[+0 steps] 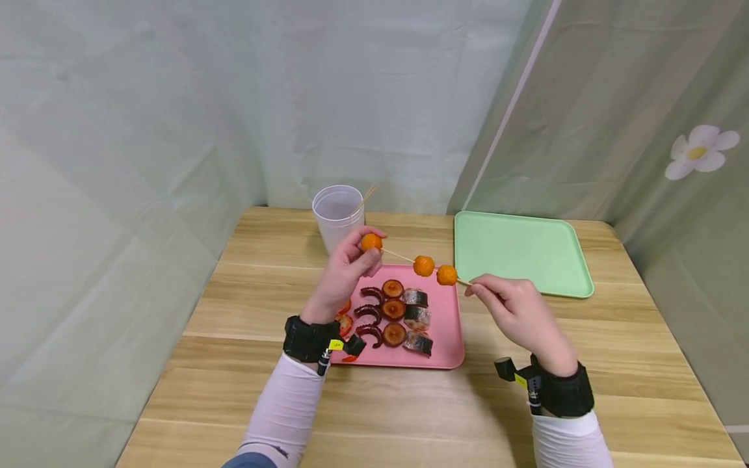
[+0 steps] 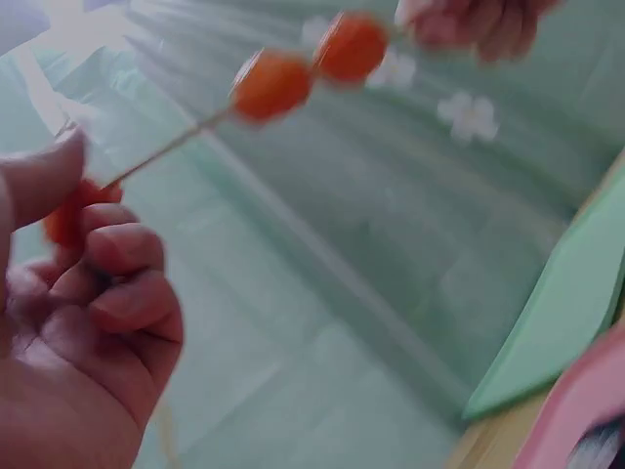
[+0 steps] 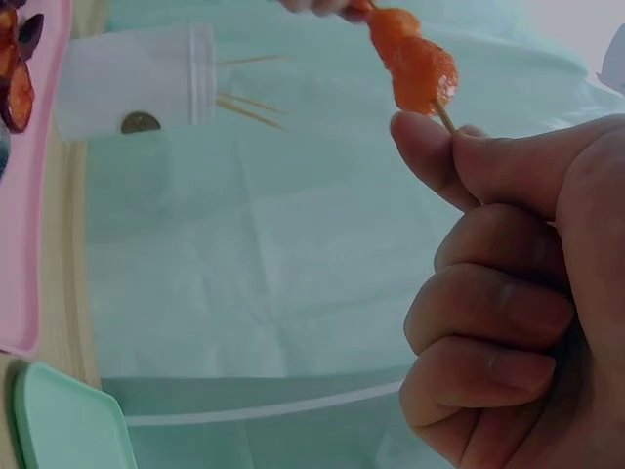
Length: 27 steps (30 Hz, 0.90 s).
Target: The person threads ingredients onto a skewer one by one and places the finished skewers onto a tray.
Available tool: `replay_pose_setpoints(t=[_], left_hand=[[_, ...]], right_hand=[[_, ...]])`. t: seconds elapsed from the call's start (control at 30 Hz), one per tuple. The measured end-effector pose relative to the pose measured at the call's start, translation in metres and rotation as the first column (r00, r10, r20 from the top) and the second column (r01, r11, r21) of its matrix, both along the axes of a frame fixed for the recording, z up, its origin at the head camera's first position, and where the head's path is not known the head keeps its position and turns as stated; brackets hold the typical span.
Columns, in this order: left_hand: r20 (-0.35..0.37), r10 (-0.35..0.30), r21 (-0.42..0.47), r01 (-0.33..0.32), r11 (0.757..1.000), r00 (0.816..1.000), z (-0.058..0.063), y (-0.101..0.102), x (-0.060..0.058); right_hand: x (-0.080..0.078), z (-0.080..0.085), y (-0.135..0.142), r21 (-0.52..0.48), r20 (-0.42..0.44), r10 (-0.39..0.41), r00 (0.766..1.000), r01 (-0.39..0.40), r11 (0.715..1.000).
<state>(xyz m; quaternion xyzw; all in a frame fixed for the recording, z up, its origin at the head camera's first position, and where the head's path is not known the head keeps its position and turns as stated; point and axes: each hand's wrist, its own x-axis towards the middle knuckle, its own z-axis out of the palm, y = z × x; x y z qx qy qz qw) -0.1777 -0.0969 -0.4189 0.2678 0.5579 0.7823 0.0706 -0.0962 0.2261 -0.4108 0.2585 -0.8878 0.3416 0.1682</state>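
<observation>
My right hand [image 1: 517, 312] pinches one end of a thin wooden skewer [image 1: 398, 255] between thumb and forefinger, the other fingers curled in. Two round orange balls [image 1: 435, 270] are threaded on the skewer close to that hand. At the skewer's far end, my left hand [image 1: 345, 273] grips a third orange ball [image 1: 371, 242] between thumb and fingers. A bare stretch of stick shows between this ball and the other two. In the left wrist view the skewer runs into the held ball [image 2: 73, 215]. The skewer is held up over the back of a pink tray [image 1: 449, 344].
Brown mushroom-like rounds [image 1: 394, 335], dark curved tentacle-like pieces [image 1: 368, 315], silvery fish chunks [image 1: 418, 317] and red-orange pieces [image 1: 345, 324] lie on the pink tray. Behind it stands a white cup [image 1: 336, 214] with several skewers. A green tray [image 1: 521, 253] lies at the back right.
</observation>
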Motion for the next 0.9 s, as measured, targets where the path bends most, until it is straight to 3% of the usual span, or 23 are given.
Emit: replay_pose_setpoints(t=[0.1,0.3,0.63,0.9], left_hand=[[0.053,-0.016,0.101,0.01,0.995,0.998,0.002,0.012,0.007],[0.15,0.08,0.19,-0.108,0.976,0.985,0.006,0.034,0.018],[0.172,0.177,0.139,-0.202,0.97,0.969,0.003,0.045,0.024],[0.154,0.149,0.111,-0.167,0.98,0.977,-0.001,0.047,0.024]], right_hand=[[-0.001,-0.002,-0.004,-0.008,0.001,0.011,1.0,-0.011,1.0],[-0.001,-0.003,-0.01,-0.023,-0.026,0.024,0.999,-0.025,0.999],[-0.003,-0.005,-0.017,0.044,-0.133,0.023,0.991,-0.017,0.999],[-0.003,-0.006,-0.019,0.054,-0.122,0.021,0.992,-0.014,0.998]])
